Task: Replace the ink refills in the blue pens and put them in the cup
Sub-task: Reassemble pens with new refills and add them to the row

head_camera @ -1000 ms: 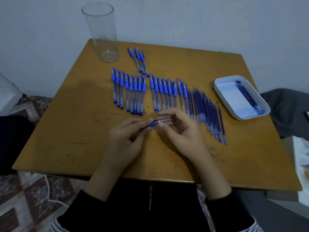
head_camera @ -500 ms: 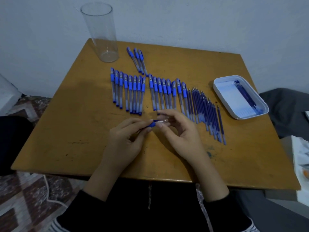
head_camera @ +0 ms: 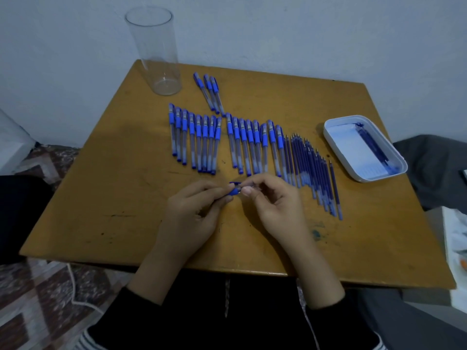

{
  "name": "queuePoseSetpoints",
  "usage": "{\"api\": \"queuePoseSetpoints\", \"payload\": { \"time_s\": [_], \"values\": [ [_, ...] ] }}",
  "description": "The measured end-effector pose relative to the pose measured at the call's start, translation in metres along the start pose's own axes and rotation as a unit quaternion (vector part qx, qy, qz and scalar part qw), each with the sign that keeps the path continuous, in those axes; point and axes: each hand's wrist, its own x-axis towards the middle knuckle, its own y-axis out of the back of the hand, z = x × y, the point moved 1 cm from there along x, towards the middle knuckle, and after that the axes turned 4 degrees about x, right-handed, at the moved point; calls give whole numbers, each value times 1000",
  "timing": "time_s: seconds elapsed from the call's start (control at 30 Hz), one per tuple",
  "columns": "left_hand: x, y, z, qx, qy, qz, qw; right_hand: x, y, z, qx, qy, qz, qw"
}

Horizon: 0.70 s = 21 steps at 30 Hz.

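left hand (head_camera: 192,213) pinches blue pen (head_camera: 233,192) | right hand (head_camera: 275,210) pinches its tip

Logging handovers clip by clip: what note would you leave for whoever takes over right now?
Left hand grips a blue pen; right hand pinches its tip end.
Cup stands at the table far left corner, no pen inside.
Pen rows, loose refills and a tray with a few refills lie beyond the hands.
Done: nothing in the cup yet. Left: refill every pen, cup them.
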Motion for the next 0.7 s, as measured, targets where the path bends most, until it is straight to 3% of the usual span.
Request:
{"api": "queuePoseSetpoints", "payload": {
  "time_s": [0.17, 0.4, 0.7],
  "values": [
    [-1, -1, -4, 10, 19, 9, 1000, -4, 2, -4, 67, -59, 44, 995],
    [-1, 0, -6, 52, 51, 22, 997, -6, 13, 6, -181, -50, 51, 981],
    [-1, -2, -6, 60, 58, 18, 996, -1, 5, 8, -232, 14, 55, 971]
  ]
}}
